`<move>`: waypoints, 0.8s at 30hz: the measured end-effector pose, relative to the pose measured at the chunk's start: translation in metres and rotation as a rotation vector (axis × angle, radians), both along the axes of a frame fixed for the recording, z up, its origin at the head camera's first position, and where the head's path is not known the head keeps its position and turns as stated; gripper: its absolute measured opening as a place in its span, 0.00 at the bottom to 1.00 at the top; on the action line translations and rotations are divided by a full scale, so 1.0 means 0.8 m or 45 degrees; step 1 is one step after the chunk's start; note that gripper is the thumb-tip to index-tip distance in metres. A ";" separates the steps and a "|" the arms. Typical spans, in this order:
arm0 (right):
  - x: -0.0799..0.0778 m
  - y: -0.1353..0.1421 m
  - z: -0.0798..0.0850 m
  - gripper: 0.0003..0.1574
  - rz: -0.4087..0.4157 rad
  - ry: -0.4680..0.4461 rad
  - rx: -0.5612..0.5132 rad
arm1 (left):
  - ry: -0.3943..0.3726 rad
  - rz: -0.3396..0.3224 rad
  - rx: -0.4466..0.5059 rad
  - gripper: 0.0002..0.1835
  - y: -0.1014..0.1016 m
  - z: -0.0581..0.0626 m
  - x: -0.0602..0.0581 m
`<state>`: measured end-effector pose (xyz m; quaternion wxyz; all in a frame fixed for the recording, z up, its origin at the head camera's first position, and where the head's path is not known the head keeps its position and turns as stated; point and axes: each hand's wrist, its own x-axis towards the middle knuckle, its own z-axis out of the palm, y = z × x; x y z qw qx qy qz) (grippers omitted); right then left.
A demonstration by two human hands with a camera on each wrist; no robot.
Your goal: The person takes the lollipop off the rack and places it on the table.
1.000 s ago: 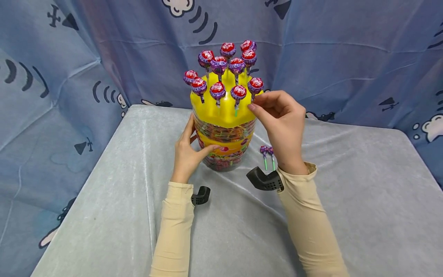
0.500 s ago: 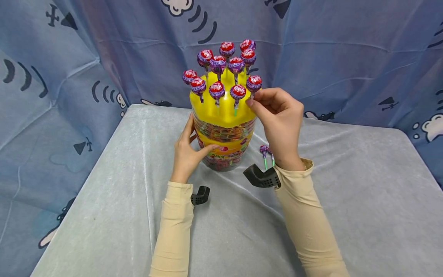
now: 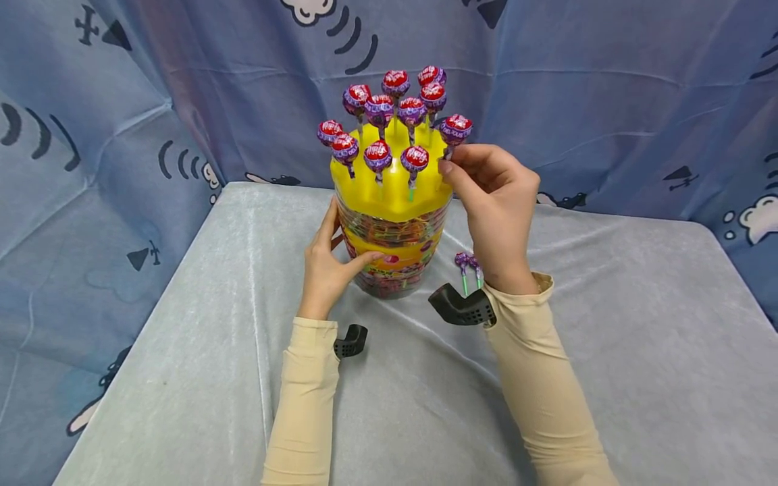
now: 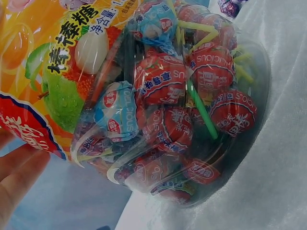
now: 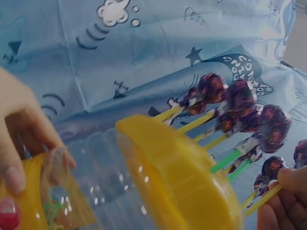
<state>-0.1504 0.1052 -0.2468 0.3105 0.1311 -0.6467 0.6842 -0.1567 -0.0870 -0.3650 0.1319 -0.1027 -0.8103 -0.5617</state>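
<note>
A clear plastic jar (image 3: 398,229) of wrapped lollipops, with an orange label, stands on the table. Its yellow lid (image 3: 394,202) has several purple-and-red lollipops (image 3: 378,155) standing upright in it. My left hand (image 3: 325,270) grips the jar's left side, thumb across the label, other fingers partly hidden behind. At the lid's right edge, my right hand (image 3: 498,209) pinches a lollipop (image 3: 456,128) just below its wrapped head. In the right wrist view, the yellow stick (image 5: 261,200) of this lollipop slants from the fingertips towards the lid's top, its end close to the lid.
Two lollipops (image 3: 462,262) with green sticks lie on the grey cloth-covered table (image 3: 638,324), right of the jar and partly behind the right wrist. A blue printed curtain (image 3: 577,88) hangs behind the table and along its left side.
The right hand has raised the pinched lollipop up and slightly right; its head now stands apart from the front row. The left hand keeps its hold on the jar.
</note>
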 end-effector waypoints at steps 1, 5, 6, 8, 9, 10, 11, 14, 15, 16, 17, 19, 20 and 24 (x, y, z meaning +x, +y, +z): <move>0.000 0.001 0.000 0.05 0.019 0.007 -0.034 | -0.002 0.001 0.003 0.54 0.000 0.000 0.000; 0.003 0.006 0.002 0.05 0.084 0.023 -0.142 | -0.005 0.002 0.001 0.54 0.001 0.000 0.000; 0.003 0.007 0.002 0.05 0.096 0.020 -0.169 | -0.006 0.003 0.000 0.54 0.001 0.000 0.000; 0.006 0.010 0.001 0.05 0.108 0.011 -0.198 | -0.006 0.004 -0.002 0.54 0.001 0.001 0.000; 0.007 0.011 0.001 0.06 0.109 0.005 -0.213 | -0.006 0.004 -0.001 0.54 0.001 0.001 0.000; 0.008 0.013 0.001 0.06 0.113 0.001 -0.225 | -0.005 0.004 -0.001 0.54 0.001 0.001 0.000; 0.010 0.015 0.000 0.05 0.116 -0.004 -0.239 | -0.004 0.004 0.001 0.54 0.001 0.001 0.000; 0.014 0.021 -0.003 0.05 0.124 -0.019 -0.265 | 0.000 -0.002 0.005 0.54 0.000 0.001 0.000; 0.016 0.023 -0.005 0.05 0.129 -0.025 -0.276 | 0.002 -0.003 0.006 0.54 0.000 0.000 0.000; 0.017 0.025 -0.006 0.04 0.134 -0.032 -0.285 | 0.003 -0.003 0.006 0.54 0.000 0.000 0.000; 0.019 0.027 -0.008 0.04 0.142 -0.039 -0.305 | 0.003 -0.003 0.006 0.54 0.000 0.000 0.000; 0.022 0.033 -0.012 0.03 0.148 -0.045 -0.318 | 0.005 -0.002 0.006 0.54 0.000 0.000 -0.001; 0.023 0.035 -0.014 0.03 0.153 -0.048 -0.332 | 0.005 0.000 0.005 0.54 0.000 -0.001 -0.001; 0.029 0.046 -0.021 0.03 0.172 -0.073 -0.397 | 0.010 -0.001 0.005 0.54 0.000 -0.001 -0.001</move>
